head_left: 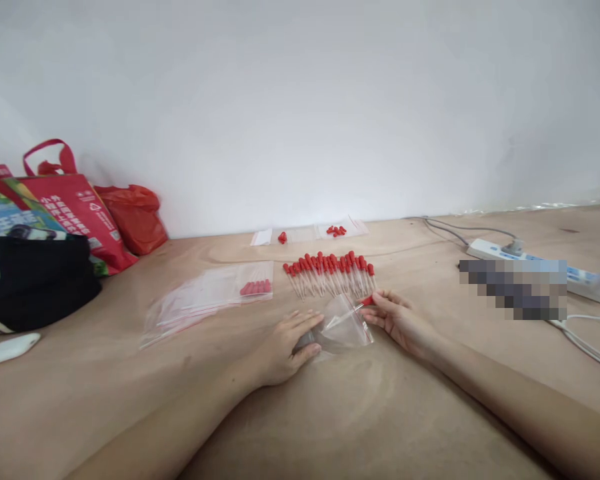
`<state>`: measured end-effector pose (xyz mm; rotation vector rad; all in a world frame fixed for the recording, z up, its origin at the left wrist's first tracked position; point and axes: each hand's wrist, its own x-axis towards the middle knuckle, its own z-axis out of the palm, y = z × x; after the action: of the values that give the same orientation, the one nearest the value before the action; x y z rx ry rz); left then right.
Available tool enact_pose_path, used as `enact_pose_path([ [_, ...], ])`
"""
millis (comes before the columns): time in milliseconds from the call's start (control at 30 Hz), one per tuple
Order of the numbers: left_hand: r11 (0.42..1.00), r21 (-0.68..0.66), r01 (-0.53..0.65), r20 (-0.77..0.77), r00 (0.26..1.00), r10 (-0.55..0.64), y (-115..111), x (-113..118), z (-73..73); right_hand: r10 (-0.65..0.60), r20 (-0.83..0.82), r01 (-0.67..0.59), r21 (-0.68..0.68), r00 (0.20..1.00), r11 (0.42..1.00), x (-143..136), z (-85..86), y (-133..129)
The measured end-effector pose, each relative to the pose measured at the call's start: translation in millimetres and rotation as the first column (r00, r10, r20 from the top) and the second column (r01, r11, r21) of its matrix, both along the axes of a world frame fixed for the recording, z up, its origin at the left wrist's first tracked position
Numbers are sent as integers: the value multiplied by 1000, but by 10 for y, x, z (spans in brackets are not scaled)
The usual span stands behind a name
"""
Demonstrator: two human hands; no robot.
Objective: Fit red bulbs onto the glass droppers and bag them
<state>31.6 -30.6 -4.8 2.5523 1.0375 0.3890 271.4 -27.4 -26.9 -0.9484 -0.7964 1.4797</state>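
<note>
Within the right grip (395, 319), a dropper (367, 301) points into a bag (351, 328).

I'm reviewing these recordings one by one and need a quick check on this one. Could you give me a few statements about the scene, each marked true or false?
1. The right hand holds a dropper by its red end. True.
2. The left hand is on the power strip. False: it is at a clear zip bag, and the power strip lies off to the right.
3. The row of droppers lies with the red ends away from the person. True.
4. The red plastic bag is at the right end of the table. False: the red plastic bag is at the left.
</note>
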Motion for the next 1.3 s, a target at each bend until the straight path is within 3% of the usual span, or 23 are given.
enact_pose_path([
  [100, 1000, 0, 5, -7, 1000, -5, 5, 0, -1, 129, 87, -135, 62, 988, 989, -40, 25, -36],
  [200, 1000, -5, 5, -10, 1000, -5, 3, 5, 9, 171, 169, -194, 128, 971, 973, -34, 34, -31],
  [300, 1000, -17, 5, -4, 1000, -5, -3, 9, 27, 208, 141, -228, 141, 968, 964, -17, 37, -19],
  [433, 999, -39, 11, -5, 1000, -11, -11, 12, 57, 188, 74, -196, 119, 979, 973, -25, 33, -8],
  [733, 999, -36, -7, -12, 1000, 7, -1, -2, 29, 69, 162, -92, 139, 984, 986, -80, 23, 7],
  [1000, 999, -43, 32, 5, 999, -32, -3, -1, 48, 268, 126, -279, 85, 955, 956, -68, 62, -30],
  [1167, 999, -35, 27, 84, 996, -24, 23, -15, 37, 184, 3, -183, 53, 983, 982, -68, 40, 10],
  [1300, 1000, 1, 13, 167, 986, -13, 49, -10, 8, 204, 64, -210, 102, 977, 972, -45, 11, 25],
])
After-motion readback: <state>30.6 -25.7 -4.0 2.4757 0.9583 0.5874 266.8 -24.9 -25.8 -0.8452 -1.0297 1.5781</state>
